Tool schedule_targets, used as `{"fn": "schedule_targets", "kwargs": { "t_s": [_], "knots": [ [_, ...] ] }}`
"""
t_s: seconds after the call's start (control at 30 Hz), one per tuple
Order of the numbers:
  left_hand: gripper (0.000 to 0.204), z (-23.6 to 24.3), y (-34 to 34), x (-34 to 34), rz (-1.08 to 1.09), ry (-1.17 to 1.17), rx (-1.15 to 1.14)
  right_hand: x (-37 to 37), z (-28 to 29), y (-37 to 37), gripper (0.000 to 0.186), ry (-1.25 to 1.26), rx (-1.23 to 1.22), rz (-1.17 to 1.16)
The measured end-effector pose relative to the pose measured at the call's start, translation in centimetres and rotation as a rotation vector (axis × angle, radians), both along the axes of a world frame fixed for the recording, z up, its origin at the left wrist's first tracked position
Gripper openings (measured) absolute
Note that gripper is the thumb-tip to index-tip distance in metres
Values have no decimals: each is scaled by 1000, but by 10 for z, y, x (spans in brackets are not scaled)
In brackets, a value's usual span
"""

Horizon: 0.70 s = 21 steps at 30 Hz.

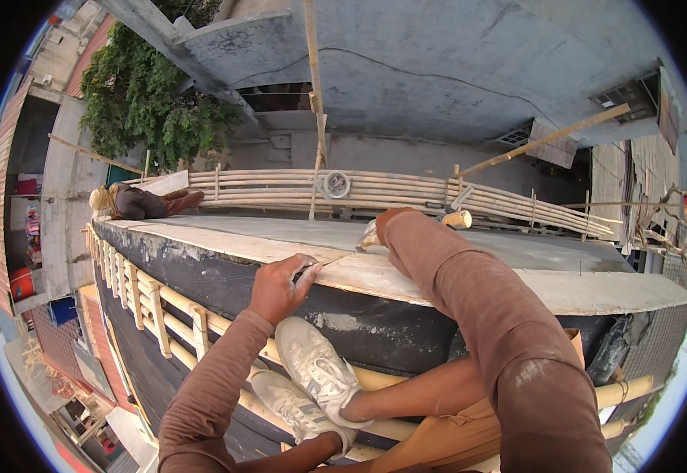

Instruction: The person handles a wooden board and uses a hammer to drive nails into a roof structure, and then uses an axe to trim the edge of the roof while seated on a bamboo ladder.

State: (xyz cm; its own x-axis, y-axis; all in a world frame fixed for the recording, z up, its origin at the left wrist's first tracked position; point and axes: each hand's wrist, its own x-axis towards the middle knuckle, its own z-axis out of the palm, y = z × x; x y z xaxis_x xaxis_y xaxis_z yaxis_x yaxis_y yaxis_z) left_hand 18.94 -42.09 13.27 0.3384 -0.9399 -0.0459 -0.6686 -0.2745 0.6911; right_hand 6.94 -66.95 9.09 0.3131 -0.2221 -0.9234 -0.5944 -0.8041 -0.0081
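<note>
A long pale board [517,288] runs along the top edge of a wall with fresh grey mortar [438,244] behind it. At the board's near edge my left hand [280,285] is closed, thumb below and fingers above, close to a joint between two boards. My right hand [393,223] reaches across the board and is closed around a trowel [369,238]; its light, mortar-smeared blade is tilted over the wall top. The grip itself is mostly hidden by the hand and sleeve.
My shoes [316,370] rest on bamboo scaffold poles [387,380] beside the black wall face [391,335]. Beyond the wall, a bamboo walkway [265,181] carries a bucket [335,185]. Another person [139,202] leans at the far left end. Upright and slanting poles [548,140] stand opposite.
</note>
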Motion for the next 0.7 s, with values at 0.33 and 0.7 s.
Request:
{"fn": "schedule_targets", "kwargs": {
  "t_s": [0.33,0.7],
  "knots": [
    [22,-6,-3,4,240,67,-45,4,0,-1,50,142,23,254],
    [37,-32,-69,62,148,185,351,7,0,-31,37,-74,-125,122]
  ]
}}
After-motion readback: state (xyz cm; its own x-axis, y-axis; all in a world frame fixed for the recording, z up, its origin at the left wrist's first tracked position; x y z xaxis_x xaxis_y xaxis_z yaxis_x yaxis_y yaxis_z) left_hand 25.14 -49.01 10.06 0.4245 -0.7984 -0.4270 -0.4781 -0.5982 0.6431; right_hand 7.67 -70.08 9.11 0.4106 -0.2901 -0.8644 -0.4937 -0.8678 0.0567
